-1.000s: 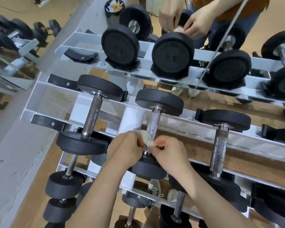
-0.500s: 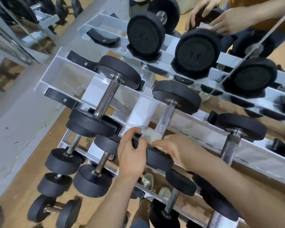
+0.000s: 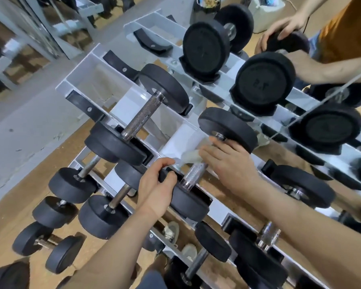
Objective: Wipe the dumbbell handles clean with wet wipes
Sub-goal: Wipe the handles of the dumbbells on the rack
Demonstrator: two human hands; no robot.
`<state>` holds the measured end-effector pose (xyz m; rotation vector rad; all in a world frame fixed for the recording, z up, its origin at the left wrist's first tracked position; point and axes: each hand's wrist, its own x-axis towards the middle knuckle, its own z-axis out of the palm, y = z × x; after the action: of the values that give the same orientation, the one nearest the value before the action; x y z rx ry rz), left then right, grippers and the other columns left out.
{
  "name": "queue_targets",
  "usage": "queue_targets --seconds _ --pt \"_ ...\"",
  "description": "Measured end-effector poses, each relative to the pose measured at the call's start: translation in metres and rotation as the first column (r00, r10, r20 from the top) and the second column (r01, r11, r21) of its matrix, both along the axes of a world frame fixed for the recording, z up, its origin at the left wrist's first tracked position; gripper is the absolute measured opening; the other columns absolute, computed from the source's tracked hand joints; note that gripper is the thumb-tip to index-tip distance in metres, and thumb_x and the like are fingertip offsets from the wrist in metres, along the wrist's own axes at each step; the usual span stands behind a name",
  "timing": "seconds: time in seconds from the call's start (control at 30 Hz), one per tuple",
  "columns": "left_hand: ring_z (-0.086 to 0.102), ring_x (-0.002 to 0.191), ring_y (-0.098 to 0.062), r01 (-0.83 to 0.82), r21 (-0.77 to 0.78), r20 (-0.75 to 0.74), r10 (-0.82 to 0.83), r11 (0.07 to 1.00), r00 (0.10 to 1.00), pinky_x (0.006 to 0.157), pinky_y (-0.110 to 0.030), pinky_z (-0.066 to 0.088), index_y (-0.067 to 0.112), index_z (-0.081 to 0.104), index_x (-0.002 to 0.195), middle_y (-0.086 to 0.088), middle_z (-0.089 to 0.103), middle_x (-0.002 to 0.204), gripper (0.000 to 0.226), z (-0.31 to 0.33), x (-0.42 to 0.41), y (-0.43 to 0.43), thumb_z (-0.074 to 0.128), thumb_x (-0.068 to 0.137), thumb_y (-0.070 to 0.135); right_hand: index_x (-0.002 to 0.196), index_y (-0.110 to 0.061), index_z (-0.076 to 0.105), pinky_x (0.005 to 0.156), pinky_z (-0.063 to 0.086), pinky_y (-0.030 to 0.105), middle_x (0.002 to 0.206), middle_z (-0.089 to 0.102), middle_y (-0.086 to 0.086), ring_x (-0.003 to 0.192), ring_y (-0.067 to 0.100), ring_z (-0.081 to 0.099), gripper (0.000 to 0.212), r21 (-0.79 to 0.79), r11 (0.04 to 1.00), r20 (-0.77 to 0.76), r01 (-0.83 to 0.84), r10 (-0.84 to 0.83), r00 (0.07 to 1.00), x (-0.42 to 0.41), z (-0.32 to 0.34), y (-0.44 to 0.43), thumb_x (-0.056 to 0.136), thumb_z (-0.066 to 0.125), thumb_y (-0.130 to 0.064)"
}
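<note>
Hands work at one dumbbell (image 3: 231,130) on the middle shelf of a white rack (image 3: 125,107). Its long axis runs away from the person, slanting up and to the right, from the black weight under the left hand (image 3: 156,188) to the far weight just beyond the right hand (image 3: 227,161). The left hand clasps the near weight's rim, fingers curled over its edge. The right hand grasps a pale wet wipe (image 3: 191,156) wrapped on the upper half of the knurled handle (image 3: 192,176); bare steel shows between the two hands. Past the right hand, on the top shelf, another person's hand (image 3: 283,28) lies on a larger dumbbell (image 3: 263,80).
</note>
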<state>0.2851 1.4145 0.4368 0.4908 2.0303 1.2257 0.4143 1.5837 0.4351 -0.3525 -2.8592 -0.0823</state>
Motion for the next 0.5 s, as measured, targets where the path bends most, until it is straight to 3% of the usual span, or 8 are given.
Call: queue_targets --seconds 0.1,0.17,0.2,0.27,0.33,0.4,0.47,0.5 --pt "0.052 0.075 -0.001 0.001 0.000 0.001 -0.001 1.000 1.000 0.067 -0.026 0.037 0.040 0.061 0.100 0.017 0.058 0.085 0.026 0.001 -0.001 0.000 0.051 0.079 0.027 0.109 -0.017 0.068 0.086 0.037 0.037 0.114 0.068 -0.002 0.121 0.025 0.057 0.036 -0.072 0.991 -0.049 0.113 -0.116 0.992 -0.001 -0.012 -0.018 0.074 0.071 -0.008" --pt "0.055 0.087 0.001 -0.002 0.012 -0.008 0.002 1.000 1.000 0.074 -0.023 0.039 0.039 0.061 0.098 0.019 0.062 0.093 0.029 0.001 0.000 0.000 0.048 0.073 0.031 0.119 -0.021 0.062 0.088 0.042 0.037 0.122 0.064 -0.002 0.125 0.023 0.050 0.061 -0.218 0.976 0.001 0.007 -0.007 1.000 0.005 -0.017 -0.041 0.063 0.081 -0.006" --pt "0.056 0.093 0.002 0.004 0.022 -0.017 -0.004 1.000 1.000 0.078 -0.022 0.040 0.039 0.061 0.097 0.019 0.063 0.098 0.030 0.001 0.000 0.001 0.048 0.070 0.032 0.126 -0.022 0.057 0.088 0.048 0.037 0.128 0.060 -0.004 0.126 0.021 0.046 0.064 -0.286 0.956 0.008 -0.070 0.075 0.997 0.008 -0.016 -0.050 0.068 0.078 -0.007" --pt "0.056 0.099 0.001 0.006 0.039 -0.015 -0.005 0.999 1.000 0.083 -0.020 0.041 0.037 0.062 0.097 0.017 0.064 0.102 0.034 0.001 -0.001 0.001 0.048 0.066 0.038 0.134 -0.026 0.046 0.087 0.051 0.038 0.133 0.057 -0.007 0.128 0.019 0.042 0.052 -0.316 0.928 0.024 -0.197 0.216 0.976 0.012 -0.012 -0.047 0.084 0.056 -0.011" --pt "0.057 0.095 -0.002 0.013 0.039 -0.008 -0.013 0.999 1.000 0.079 -0.022 0.041 0.038 0.062 0.097 0.016 0.064 0.098 0.035 -0.001 -0.002 0.001 0.048 0.065 0.041 0.133 -0.026 0.046 0.087 0.047 0.036 0.133 0.059 -0.007 0.128 0.022 0.047 0.053 -0.203 0.951 0.060 -0.233 0.249 0.967 0.013 -0.010 -0.023 0.083 0.043 -0.008" --pt "0.056 0.087 -0.005 0.019 0.017 -0.007 -0.019 1.000 1.000 0.074 -0.025 0.039 0.039 0.061 0.098 0.016 0.062 0.091 0.030 -0.003 -0.002 0.000 0.048 0.071 0.035 0.131 -0.022 0.055 0.088 0.050 0.041 0.132 0.061 -0.004 0.129 0.022 0.049 0.053 -0.195 0.979 -0.018 -0.061 0.059 0.998 0.016 -0.011 0.000 0.082 0.052 -0.002" --pt "0.055 0.087 -0.006 0.010 0.019 -0.016 -0.010 1.000 1.000 0.074 -0.026 0.039 0.041 0.061 0.097 0.016 0.061 0.092 0.029 -0.004 -0.002 -0.001 0.048 0.073 0.032 0.130 -0.017 0.058 0.085 0.053 0.049 0.133 0.060 0.000 0.130 0.026 0.049 0.051 -0.306 0.945 -0.101 0.115 -0.152 0.983 0.016 -0.018 -0.004 0.081 0.061 0.000" --pt "0.056 0.089 -0.005 0.007 0.024 -0.018 -0.007 1.000 1.000 0.075 -0.026 0.039 0.041 0.061 0.097 0.017 0.062 0.093 0.029 -0.004 -0.001 0.000 0.048 0.073 0.031 0.129 -0.019 0.056 0.082 0.054 0.049 0.131 0.061 0.001 0.127 0.027 0.052 0.062 -0.350 0.928 -0.109 0.132 -0.180 0.978 0.012 -0.021 -0.018 0.073 0.071 0.003"
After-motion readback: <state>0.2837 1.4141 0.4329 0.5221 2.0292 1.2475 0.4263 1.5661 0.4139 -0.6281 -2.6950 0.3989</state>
